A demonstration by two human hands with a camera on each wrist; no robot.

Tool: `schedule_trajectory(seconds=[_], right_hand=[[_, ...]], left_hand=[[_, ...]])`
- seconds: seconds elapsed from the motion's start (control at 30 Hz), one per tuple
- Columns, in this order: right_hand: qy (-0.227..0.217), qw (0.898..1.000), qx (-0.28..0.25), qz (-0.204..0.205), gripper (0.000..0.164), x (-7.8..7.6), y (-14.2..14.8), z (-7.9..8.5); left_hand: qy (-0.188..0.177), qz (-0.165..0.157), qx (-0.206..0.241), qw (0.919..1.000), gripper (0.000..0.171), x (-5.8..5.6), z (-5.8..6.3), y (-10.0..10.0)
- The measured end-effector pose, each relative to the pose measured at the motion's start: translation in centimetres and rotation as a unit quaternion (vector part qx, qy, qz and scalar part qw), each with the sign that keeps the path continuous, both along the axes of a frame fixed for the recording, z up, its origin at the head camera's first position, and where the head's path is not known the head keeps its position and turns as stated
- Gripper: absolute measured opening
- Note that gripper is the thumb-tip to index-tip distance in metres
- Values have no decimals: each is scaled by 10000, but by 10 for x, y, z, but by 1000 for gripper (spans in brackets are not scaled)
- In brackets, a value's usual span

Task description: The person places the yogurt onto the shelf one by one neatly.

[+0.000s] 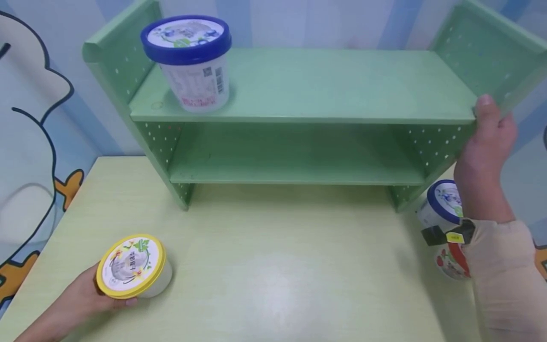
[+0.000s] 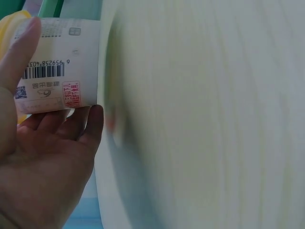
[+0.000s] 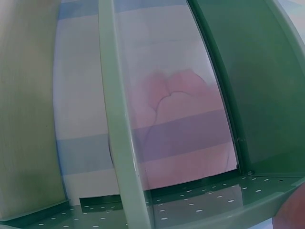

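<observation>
In the head view, my left hand [image 1: 87,289] holds a yellow-lidded tub [image 1: 130,266] low over the left side of the table. Its white wall shows a barcode and red print in the left wrist view, with my thumb on one side and my fingers curled beneath the other. The tub's base is right by the tabletop. My right hand [image 1: 485,152] grips the right side panel of a green two-tier shelf [image 1: 320,85], thumb at the upper board's front corner. In the right wrist view only a bit of that hand shows, at the lower right corner.
A blue-lidded tub [image 1: 194,66] stands on the left of the upper board. Right of the shelf, another blue-lidded tub [image 1: 446,199] and a red-rimmed tub [image 1: 453,261] stand partly behind my right arm. A patterned wall [image 1: 278,23] backs the table [image 1: 278,266].
</observation>
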State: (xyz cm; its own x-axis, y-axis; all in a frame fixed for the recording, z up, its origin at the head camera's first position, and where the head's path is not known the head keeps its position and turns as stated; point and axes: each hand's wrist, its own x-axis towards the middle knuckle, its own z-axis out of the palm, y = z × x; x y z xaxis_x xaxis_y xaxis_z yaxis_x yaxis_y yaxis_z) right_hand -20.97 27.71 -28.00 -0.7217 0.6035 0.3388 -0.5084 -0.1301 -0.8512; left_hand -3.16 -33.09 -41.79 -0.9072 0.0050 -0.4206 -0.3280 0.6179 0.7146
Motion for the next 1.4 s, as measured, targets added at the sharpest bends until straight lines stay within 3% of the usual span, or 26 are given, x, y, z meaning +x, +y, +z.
schedule_trajectory(seconds=[0.27, 0.47, 0.73, 1.4], right_hand=[[-34, 9999, -120, -45, 13, 0, -1, 1], [-226, 9996, -157, -117, 14, 0, -2, 2], [-130, 9999, -11, 2, 15, 2, -1, 2], [53, 10000, 21, 31, 15, 0, -1, 0]], left_hand=[[295, -3, 222, 9993, 105, 5, 0, 3], [111, 19, 8, 9999, 107, 4, 3, 6], [-256, 72, -61, 9996, 107, 0, 8, 5], [-110, 281, 109, 9995, 99, 1, 17, 14]])
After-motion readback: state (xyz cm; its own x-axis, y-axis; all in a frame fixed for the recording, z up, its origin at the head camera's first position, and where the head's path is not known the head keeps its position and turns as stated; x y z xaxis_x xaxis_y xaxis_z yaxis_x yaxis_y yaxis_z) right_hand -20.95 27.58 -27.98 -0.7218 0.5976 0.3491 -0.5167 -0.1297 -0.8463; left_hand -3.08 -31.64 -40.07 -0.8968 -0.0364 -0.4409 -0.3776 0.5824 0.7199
